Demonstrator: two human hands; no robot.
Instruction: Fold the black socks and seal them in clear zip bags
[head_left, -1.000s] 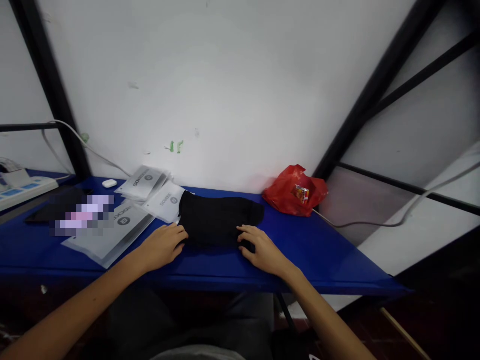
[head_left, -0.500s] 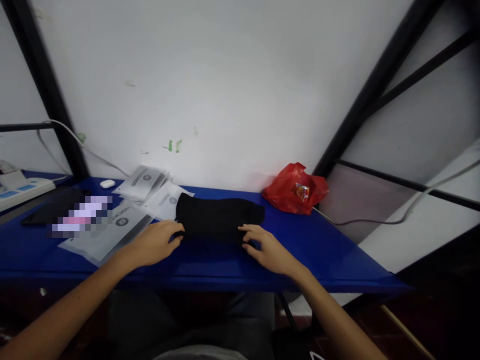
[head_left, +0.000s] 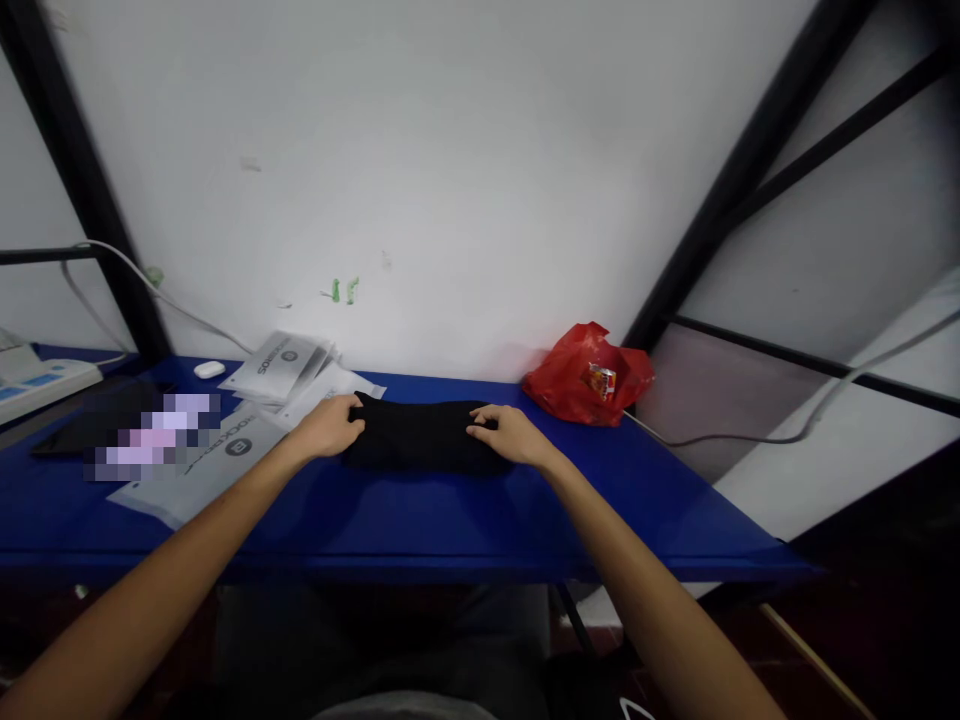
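Note:
A folded piece of black cloth [head_left: 420, 440] lies on the blue tabletop [head_left: 420, 525] in front of me, stretched sideways between my hands. At its left end, my left hand [head_left: 330, 425] has thumb and fingers closed on the upper corner. My right hand [head_left: 514, 435] grips the right end in the same manner, its fingers bent over the top of the fabric. The exact kind of garment cannot be made out from the dark folds.
Several frosted plastic bags with printed lettering [head_left: 277, 365] lie to the left, near a white earbud case [head_left: 209, 370], a dark tablet-like slab [head_left: 82, 425] and a power strip [head_left: 49, 390]. A red plastic bag [head_left: 562, 385] sits by the wall at right.
Both hands have moved away from me, from the cloth's near side to its upper corners. The cloth's near part has been folded over, so it looks shorter front to back.

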